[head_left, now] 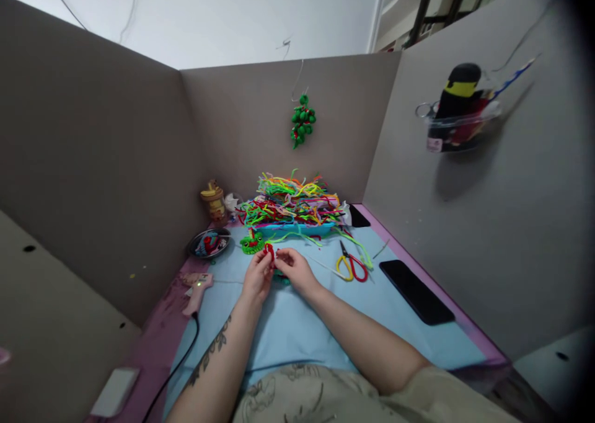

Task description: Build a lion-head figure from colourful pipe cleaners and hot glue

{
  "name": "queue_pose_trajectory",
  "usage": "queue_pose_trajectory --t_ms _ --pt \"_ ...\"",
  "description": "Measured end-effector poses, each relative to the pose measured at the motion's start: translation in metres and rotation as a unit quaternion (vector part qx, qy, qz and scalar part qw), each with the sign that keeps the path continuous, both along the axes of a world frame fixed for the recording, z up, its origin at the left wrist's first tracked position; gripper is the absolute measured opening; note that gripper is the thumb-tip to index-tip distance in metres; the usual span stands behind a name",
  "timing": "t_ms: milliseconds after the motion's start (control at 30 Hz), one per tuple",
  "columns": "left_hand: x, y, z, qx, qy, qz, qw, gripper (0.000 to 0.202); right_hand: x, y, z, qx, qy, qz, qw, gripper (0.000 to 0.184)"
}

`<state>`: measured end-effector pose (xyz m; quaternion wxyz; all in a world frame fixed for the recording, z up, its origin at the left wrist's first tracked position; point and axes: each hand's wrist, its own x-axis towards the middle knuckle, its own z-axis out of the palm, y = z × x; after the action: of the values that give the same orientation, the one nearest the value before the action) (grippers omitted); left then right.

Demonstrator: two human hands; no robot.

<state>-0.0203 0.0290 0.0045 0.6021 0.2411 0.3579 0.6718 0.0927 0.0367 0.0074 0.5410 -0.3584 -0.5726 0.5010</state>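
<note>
My left hand (pixel 258 275) pinches a small red pipe cleaner piece (pixel 269 249), which sticks up above the fingertips. The fingers of my right hand (pixel 296 270) are closed at the same piece, from the right, where a bit of white shows. Part of the piece is hidden by the fingers. Just behind the hands sits a green fuzzy figure (pixel 251 244) with eyes and red trim. Under the hands a dark green thing (pixel 281 278) is mostly covered. A thin white strand (pixel 325 266) runs from near my right hand towards the scissors (pixel 352 267).
A blue tray (pixel 297 230) heaped with colourful pipe cleaners (pixel 292 203) stands at the back. Left are a dark bowl (pixel 190 247), a pink glue gun (pixel 199 291) with a cord, and a white box (pixel 115 392). A black phone (pixel 415 291) lies right. Grey panels surround the table.
</note>
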Motion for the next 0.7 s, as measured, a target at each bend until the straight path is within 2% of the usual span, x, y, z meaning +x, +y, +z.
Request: queue_pose_trajectory --t_ms 67,200,333,467,700 --pt "0.002 -0.003 0.001 0.006 0.000 -0.016 1.000 0.032 -0.003 -0.001 -0.001 0.013 -0.013 0.003 1.000 0.027" --pt "0.004 -0.008 0.003 0.000 0.028 -0.064 0.998 0.028 0.001 -0.005 0.003 0.021 -0.027 -0.058 0.998 0.021" --pt "0.005 -0.011 0.003 0.005 0.060 -0.095 0.994 0.027 0.010 -0.004 0.007 0.016 -0.038 -0.079 0.996 0.019" --pt "0.008 -0.011 0.003 0.022 0.114 -0.070 0.991 0.027 0.012 -0.001 0.007 0.007 -0.043 -0.093 0.995 0.019" --pt "0.009 -0.009 0.002 0.071 0.231 -0.004 0.970 0.028 0.012 0.000 0.004 -0.050 -0.005 -0.053 0.997 0.021"
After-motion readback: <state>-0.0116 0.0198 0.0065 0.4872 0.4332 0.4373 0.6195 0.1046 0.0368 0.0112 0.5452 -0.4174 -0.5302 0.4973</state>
